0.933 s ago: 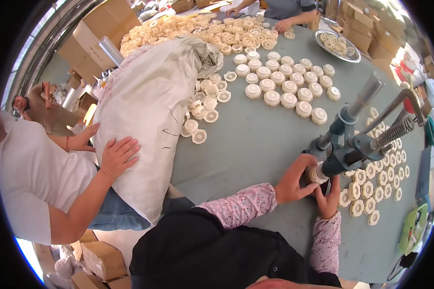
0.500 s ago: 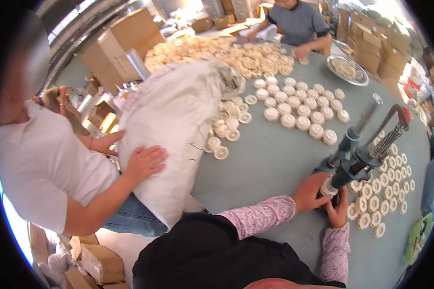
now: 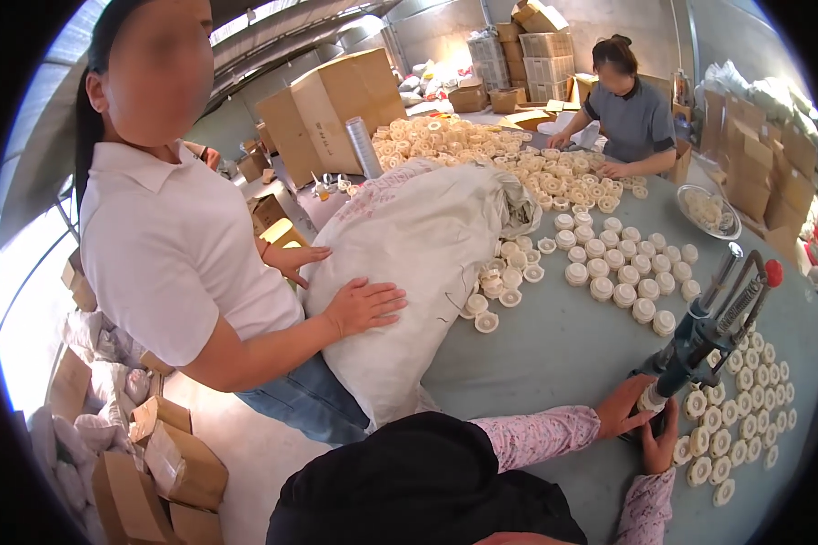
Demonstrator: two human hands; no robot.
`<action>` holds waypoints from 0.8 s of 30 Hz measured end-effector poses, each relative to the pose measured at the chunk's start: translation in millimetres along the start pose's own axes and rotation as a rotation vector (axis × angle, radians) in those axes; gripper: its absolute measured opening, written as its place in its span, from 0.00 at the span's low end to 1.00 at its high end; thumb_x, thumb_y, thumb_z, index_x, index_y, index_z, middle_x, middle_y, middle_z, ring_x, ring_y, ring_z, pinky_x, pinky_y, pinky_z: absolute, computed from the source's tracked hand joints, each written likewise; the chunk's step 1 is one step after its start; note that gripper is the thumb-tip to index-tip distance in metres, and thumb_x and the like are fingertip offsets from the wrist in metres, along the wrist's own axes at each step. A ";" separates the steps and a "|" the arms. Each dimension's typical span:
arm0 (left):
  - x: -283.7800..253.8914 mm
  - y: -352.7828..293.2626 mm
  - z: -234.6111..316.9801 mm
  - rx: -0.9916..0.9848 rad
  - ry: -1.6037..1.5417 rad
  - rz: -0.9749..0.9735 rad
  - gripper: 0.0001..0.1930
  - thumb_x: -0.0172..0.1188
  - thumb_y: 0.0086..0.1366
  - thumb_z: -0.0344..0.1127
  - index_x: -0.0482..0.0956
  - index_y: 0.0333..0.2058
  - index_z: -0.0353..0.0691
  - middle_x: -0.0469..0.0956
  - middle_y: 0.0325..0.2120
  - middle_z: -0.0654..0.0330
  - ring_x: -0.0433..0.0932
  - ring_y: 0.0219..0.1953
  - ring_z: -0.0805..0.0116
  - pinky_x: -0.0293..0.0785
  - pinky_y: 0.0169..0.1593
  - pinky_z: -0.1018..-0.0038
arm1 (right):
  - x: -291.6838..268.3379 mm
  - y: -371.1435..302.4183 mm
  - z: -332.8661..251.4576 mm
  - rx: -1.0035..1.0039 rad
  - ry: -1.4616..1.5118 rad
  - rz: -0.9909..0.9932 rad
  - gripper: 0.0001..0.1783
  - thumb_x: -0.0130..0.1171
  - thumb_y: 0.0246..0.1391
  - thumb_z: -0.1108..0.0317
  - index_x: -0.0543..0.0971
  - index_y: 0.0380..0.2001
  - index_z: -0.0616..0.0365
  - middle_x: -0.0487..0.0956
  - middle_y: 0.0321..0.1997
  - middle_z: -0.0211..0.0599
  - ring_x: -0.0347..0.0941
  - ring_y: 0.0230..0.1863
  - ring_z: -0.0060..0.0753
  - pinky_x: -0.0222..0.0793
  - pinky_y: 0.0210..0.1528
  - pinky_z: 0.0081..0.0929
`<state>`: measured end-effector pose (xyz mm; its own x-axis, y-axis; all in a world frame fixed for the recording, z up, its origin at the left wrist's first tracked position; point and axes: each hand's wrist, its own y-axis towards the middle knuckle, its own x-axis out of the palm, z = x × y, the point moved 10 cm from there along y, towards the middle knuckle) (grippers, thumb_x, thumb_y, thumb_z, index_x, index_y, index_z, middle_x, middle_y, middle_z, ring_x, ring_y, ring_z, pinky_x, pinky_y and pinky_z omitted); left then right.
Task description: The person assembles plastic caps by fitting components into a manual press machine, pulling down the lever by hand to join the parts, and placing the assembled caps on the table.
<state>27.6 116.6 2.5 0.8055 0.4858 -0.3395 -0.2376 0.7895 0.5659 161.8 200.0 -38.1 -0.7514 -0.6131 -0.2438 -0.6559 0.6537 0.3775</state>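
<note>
Both hands of the person are together at the lower right of the frame, at the foot of a dark green hand press (image 3: 697, 350). The left hand (image 3: 622, 408) has thumb and fingers bent around a cream round part (image 3: 650, 400), which sits just under the ram of the press. The right hand (image 3: 661, 442) is half curled at the lower right side of this part; whether its fingers press on it or only rest near it, I cannot tell.

To the right of the press, many cream rings (image 3: 743, 402) lie on the grey-green table (image 3: 536, 372) in rough rows. Above the press, toward the upper right, stands a group of white capped parts (image 3: 624, 272), and beyond them a shiny metal bowl (image 3: 734, 234).

At left of centre, a co-worker in a white shirt (image 3: 177, 236) lays both palms on a big white sack (image 3: 418, 263). Near the sack's mouth are loose cream pieces (image 3: 497, 282). At the upper right, another co-worker in grey (image 3: 641, 127) reaches to a large pile (image 3: 454, 141) of cream parts.
</note>
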 end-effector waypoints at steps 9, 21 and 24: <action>9.4 -4.2 -12.0 -0.008 0.001 0.016 0.35 0.63 0.68 0.46 0.64 0.67 0.33 0.68 0.64 0.40 0.68 0.66 0.36 0.62 0.70 0.52 | 0.2 -4.1 -10.4 0.028 0.061 -0.013 0.43 0.65 0.59 0.74 0.60 0.74 0.67 0.70 0.72 0.51 0.67 0.73 0.45 0.59 0.75 0.37; -2.0 5.2 -4.5 -0.022 -0.034 0.025 0.34 0.67 0.64 0.44 0.68 0.63 0.34 0.73 0.59 0.42 0.72 0.61 0.37 0.67 0.66 0.51 | -0.3 0.8 -16.4 0.098 -0.027 -0.026 0.42 0.67 0.56 0.75 0.63 0.73 0.65 0.74 0.69 0.46 0.69 0.72 0.40 0.60 0.74 0.35; -1.1 6.1 -2.5 -0.037 -0.056 0.019 0.34 0.68 0.62 0.44 0.69 0.63 0.35 0.73 0.58 0.43 0.72 0.61 0.39 0.68 0.65 0.52 | -2.0 0.4 -13.4 0.120 -0.029 -0.034 0.42 0.66 0.55 0.75 0.64 0.73 0.64 0.74 0.69 0.45 0.69 0.71 0.39 0.61 0.74 0.35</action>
<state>23.9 121.8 4.5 0.8296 0.4795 -0.2860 -0.2718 0.7943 0.5433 164.0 195.6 -25.5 -0.7289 -0.6240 -0.2815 -0.6839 0.6818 0.2595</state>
